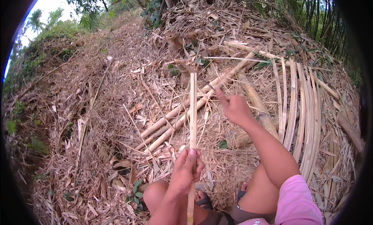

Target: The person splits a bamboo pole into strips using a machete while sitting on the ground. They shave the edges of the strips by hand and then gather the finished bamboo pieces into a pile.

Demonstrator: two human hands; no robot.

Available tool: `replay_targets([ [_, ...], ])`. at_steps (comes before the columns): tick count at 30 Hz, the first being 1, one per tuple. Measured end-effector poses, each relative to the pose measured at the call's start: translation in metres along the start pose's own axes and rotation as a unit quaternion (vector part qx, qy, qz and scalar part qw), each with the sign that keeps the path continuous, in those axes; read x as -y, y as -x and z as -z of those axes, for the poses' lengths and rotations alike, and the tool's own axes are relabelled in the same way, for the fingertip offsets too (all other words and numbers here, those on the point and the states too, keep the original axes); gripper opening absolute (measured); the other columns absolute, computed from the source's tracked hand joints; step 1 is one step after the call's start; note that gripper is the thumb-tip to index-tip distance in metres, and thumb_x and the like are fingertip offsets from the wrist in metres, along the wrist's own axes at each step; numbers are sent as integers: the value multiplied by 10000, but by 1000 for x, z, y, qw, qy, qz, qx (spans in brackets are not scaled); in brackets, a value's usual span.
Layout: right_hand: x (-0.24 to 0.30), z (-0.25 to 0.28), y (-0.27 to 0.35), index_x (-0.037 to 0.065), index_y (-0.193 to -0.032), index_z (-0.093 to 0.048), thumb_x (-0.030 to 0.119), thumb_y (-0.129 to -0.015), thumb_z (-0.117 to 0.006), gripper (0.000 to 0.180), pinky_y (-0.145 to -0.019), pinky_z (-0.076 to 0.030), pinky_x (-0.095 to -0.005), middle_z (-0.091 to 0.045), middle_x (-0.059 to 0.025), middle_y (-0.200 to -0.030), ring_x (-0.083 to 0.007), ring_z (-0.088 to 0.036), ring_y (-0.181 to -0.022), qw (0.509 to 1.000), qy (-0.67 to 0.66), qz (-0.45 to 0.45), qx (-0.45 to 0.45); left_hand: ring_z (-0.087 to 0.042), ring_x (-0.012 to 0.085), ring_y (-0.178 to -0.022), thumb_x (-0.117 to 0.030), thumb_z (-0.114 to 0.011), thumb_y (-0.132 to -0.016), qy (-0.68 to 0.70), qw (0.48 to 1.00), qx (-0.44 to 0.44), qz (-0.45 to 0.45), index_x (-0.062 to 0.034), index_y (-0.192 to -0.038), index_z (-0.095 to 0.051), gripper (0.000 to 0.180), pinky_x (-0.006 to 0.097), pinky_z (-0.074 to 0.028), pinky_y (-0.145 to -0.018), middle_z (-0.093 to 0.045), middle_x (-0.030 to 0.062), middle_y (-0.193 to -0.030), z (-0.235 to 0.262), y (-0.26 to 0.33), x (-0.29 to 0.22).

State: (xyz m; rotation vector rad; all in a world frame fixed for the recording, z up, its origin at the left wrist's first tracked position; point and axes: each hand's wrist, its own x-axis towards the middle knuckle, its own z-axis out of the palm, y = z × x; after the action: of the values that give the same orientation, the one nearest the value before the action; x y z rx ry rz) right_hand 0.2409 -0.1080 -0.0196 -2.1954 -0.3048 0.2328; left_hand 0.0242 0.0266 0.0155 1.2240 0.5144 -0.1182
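A pink fabric sleeve (pixel 297 199) lies lower right. At right, curved pale wooden strips (pixel 302 108) look already split; centre, round tan poles (pixel 178 123) look unsplit. Mid-frame, the left hand (pixel 185 170) grasps a straight pale wooden stave (pixel 193 112); the right hand's (pixel 237 110) grip I cannot tell.

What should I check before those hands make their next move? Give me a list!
1. Left hand closed around the pale strip: ok.
2. Right hand apart from that strip: ok, it is off to the strip's right.
3. Right hand's grip secure: cannot tell; a small dark thing shows by its fingertip, but the hold is hidden.
4. Split strips out from under the hands: ok, they lie farther right.
5. Toes covered: not ok, the sandals leave them bare.
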Motion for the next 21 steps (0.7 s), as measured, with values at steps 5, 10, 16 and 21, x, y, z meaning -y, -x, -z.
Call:
replay_targets([
  [5, 17, -4, 28, 14, -831, -630, 521, -904, -612, 512, -405, -344, -226, -411, 52, -487, -51, -397, -396, 927, -328, -86, 159, -350, 85, -378, -298, -369, -1051, 9, 999, 34, -3, -67, -1029, -458, 248, 222, -316, -363, -546, 81, -668, 3, -9, -3],
  [10, 24, -9, 40, 20, -882, -603, 288, -858, -740, 301, -375, -330, -231, -437, 61, -528, -39, -398, -408, 885, -411, -88, 201, -503, 139, -449, -335, -327, -1055, -12, 997, 76, -2, -42, -1051, -454, 319, 265, -442, -437, -610, 134, -750, -9, -17, 10],
  [16, 14, 8, 33, 86, -793, -542, 245, -863, -736, 260, -410, -337, -223, -380, 86, -531, -32, -358, -419, 878, -455, -93, 120, -657, 248, -607, -392, -252, -1052, -54, 992, 58, 102, -12, -1031, -467, 437, 328, -543, -514, -625, 163, -796, -8, 1, 25],
  [21, 1, 20, 21, 64, -766, -551, 356, -886, -698, 348, -396, -358, -248, -438, 50, -542, -57, -417, -425, 907, -413, -74, 39, -321, 85, -421, -348, -369, -1048, 9, 989, 93, 114, -64, -997, -482, 310, 241, -315, -388, -398, 0, -641, -12, 17, 40],
])
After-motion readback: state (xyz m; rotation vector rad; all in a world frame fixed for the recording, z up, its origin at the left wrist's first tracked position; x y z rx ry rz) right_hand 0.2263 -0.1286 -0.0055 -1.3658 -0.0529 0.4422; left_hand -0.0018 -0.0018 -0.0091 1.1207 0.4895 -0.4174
